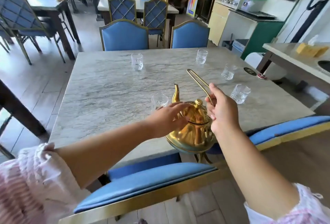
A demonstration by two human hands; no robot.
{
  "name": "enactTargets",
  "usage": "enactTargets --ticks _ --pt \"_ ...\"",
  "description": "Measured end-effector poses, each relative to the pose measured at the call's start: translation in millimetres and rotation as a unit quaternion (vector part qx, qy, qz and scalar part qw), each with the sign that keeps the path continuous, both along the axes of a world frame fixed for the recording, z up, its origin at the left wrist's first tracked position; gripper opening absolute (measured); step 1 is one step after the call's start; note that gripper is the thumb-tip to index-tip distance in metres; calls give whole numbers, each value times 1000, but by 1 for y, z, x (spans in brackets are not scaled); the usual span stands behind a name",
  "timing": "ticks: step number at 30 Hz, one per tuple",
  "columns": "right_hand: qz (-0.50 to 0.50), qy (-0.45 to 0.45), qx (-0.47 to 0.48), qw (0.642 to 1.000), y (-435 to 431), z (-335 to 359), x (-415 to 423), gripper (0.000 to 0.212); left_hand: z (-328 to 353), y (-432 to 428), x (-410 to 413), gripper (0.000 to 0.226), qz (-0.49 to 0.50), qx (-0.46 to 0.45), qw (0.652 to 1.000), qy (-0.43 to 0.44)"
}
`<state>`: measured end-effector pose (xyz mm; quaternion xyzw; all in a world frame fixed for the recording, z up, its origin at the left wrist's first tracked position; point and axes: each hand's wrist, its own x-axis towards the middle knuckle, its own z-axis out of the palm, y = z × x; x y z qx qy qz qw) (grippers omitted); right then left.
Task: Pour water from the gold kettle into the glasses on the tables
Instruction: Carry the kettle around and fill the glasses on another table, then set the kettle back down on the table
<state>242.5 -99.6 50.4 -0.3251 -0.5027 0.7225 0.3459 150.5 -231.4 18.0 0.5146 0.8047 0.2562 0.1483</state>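
While both hands steady one kettle (192,131), five glasses (137,61) stand.

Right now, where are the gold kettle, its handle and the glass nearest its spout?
gold kettle (192,134): head view, on its round belly.
handle (198,80): head view, on the thin wire loop.
glass (159,100): head view, on its side wall.

Two blue chairs (124,35) with gold frames face me across the marble, their backs upright. A nearer blue chair (146,182) sits right below my arms, and another one (289,131) stands at my right. Two round coasters (250,71) lie near the far right corner. Beyond, more blue chairs ring a second white table (137,5). To my right I see a cream counter (230,14) and yellow boxes (311,50) on a neighbouring table.
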Motion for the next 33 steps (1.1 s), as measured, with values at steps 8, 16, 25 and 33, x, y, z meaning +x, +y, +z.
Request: enactTargets --ticks 8,16,25,33 --pt "-23 -19 0 1000 55 -23 -22 52 -15 59 -13 58 -25 -92 995 27" --pt "-28 -33 -32 999 126 -45 -73 49 -32 136 -31 61 35 -144 989 19" --pt "16 -8 -38 999 203 -65 -164 39 -53 230 -83 60 194 -118 973 -48" --pt "37 11 -47 998 227 -80 -216 40 -78 259 -138 57 234 -20 964 -123"
